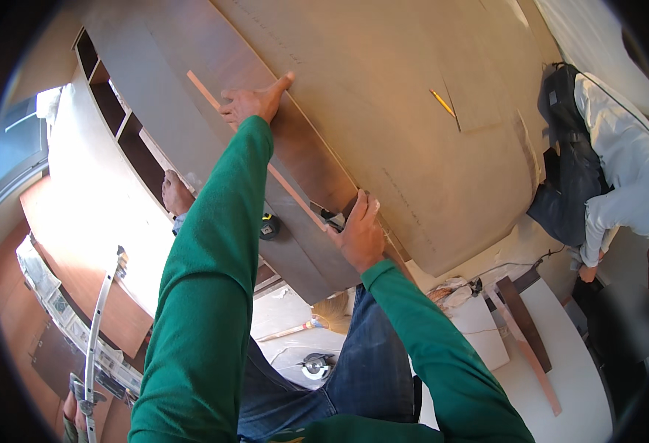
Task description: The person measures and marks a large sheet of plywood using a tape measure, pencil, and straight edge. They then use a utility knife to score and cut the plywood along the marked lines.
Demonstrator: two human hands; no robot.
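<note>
A long reddish-brown board (306, 148) lies at a slant over grey-brown sheets. My left hand (254, 102) spans its far part, the thumb at the right edge and the fingers by a thin orange-pink strip (284, 184) along the left edge. At the near end, my right hand (361, 232) grips the board, thumb toward the strip and fingers curled at the right side. A small metallic piece (330, 218) shows beside that thumb, partly hidden. A black and yellow tape measure (269, 227) sits left of the strip.
A yellow pencil (443, 102) lies on the large brown sheet (383, 96). Another person's hand or foot (177, 193) is at the left; a person in white (620, 140) bends at the right. Below are a broom (330, 314), a round metal tool (316, 365) and offcut strips (524, 332).
</note>
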